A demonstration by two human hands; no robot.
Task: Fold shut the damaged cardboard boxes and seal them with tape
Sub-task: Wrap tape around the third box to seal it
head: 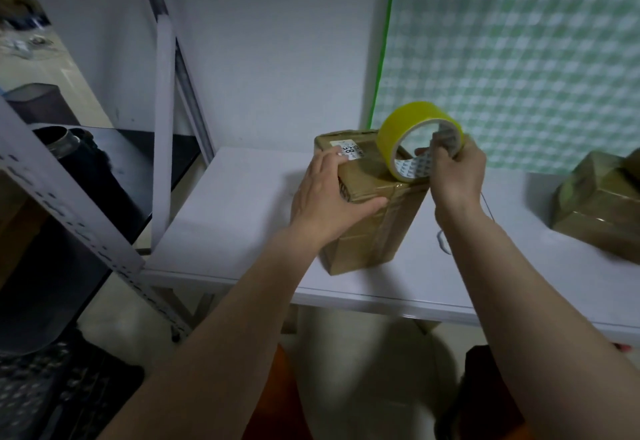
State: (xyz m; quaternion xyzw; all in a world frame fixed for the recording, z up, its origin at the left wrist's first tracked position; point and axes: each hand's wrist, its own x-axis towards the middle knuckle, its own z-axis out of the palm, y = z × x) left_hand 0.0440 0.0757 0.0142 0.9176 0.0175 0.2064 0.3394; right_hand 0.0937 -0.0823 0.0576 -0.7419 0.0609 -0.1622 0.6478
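Note:
A brown cardboard box (pixel 367 221) stands closed on the white table (pixel 242 225), with a white label on its top and clear tape running down its front. My left hand (pixel 329 197) lies across the box's top left edge, fingers straight, thumb along the front. My right hand (pixel 457 173) grips a yellow tape roll (pixel 412 128) through its core, holding it upright on the box's top right edge.
A second taped cardboard box (pixel 599 207) lies at the table's right end. A green checked cloth (pixel 519 58) hangs behind. A grey metal shelf frame (pixel 69 204) and dark bins stand to the left. A thin cord (pixel 446 245) lies on the table by my right wrist.

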